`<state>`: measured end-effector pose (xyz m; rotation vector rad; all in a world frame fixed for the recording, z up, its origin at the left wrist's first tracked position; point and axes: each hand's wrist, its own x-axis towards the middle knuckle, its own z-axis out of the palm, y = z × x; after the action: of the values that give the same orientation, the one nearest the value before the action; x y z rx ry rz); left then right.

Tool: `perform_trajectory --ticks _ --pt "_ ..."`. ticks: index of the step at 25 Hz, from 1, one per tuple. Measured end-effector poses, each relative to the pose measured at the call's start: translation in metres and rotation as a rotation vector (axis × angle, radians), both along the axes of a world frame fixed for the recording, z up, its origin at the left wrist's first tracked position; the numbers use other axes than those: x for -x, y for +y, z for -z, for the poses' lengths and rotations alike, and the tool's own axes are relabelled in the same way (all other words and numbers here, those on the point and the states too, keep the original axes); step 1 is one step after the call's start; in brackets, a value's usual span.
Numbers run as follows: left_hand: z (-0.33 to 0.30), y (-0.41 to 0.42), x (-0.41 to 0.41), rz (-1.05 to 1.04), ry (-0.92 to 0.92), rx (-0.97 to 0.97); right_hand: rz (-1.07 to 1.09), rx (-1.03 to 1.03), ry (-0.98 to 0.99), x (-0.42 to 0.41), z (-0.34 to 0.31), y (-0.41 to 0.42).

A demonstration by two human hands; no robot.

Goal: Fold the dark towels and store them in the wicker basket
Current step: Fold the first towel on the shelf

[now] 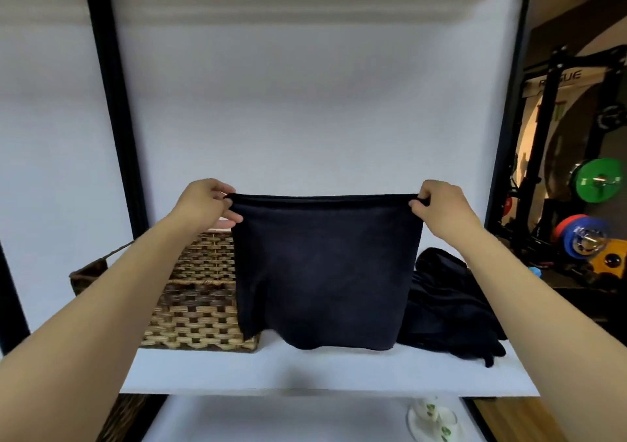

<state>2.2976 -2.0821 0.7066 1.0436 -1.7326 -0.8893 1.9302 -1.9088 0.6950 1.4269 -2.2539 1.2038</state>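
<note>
Left hand (207,204) and right hand (437,204) pinching top corners of dark towel (322,272), hanging doubled over shelf (305,370) centre. Unfolded pile (448,306) waiting at right; basket (200,306) at left, contents hidden.

Towel up, plenty hidden behind it.
The held towel (322,272) covers the wicker basket's (200,306) right side and part of the dark towel pile (448,306); the near cup (432,419) is blurred.
</note>
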Motion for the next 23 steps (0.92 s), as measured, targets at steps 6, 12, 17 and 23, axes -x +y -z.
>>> perform_trajectory --ticks 6,12,17,23 --pt "-0.010 0.007 -0.006 0.041 -0.081 -0.079 -0.030 -0.101 0.130 -0.001 -0.021 0.018" --pt "-0.012 0.011 -0.014 0.037 -0.124 -0.073 0.020 -0.038 0.141 0.005 -0.012 0.029" --pt "-0.025 0.017 -0.020 0.179 -0.122 -0.146 0.025 0.069 -0.006 0.008 -0.019 0.043" --pt "-0.031 0.005 -0.010 0.248 -0.028 -0.174 -0.141 0.293 -0.602 0.000 -0.025 0.048"
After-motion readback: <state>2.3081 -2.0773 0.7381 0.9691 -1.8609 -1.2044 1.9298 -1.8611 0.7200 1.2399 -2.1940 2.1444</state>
